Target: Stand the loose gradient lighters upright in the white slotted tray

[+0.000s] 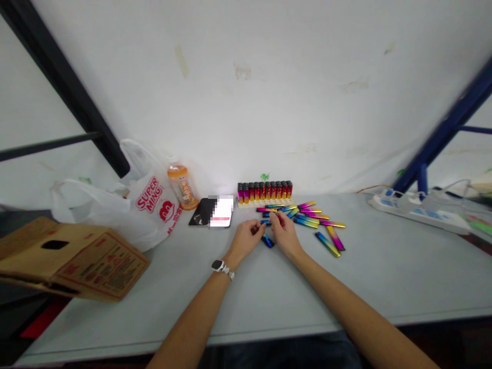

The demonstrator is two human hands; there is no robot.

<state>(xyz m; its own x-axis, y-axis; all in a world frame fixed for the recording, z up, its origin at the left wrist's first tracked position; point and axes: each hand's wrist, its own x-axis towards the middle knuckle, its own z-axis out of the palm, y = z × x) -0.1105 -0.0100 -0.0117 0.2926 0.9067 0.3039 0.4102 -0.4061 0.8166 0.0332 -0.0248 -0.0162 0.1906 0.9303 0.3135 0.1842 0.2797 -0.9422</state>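
My left hand (246,238) is closed, its thumb and fingertips pinched together over the table. Close to its right, my right hand (285,236) is closed in a similar pinch. A small blue metallic piece (266,222) shows between the two sets of fingertips, mostly hidden by them. Below the fingers lies a dark blue lighter-sized piece (268,241). Several shiny flat pieces in blue-yellow and pink-yellow (306,221) lie scattered behind and right of my right hand. Just beyond, black-topped lighters (265,191) stand upright in rows in a pale holder (251,205).
A black device (200,212) with a blurred-out part lies left of the lighters. Farther left are an orange drink bottle (182,185), a white plastic bag (151,210) and a cardboard box (96,261). At right is a white power strip (418,212) with cables. A wall rises behind.
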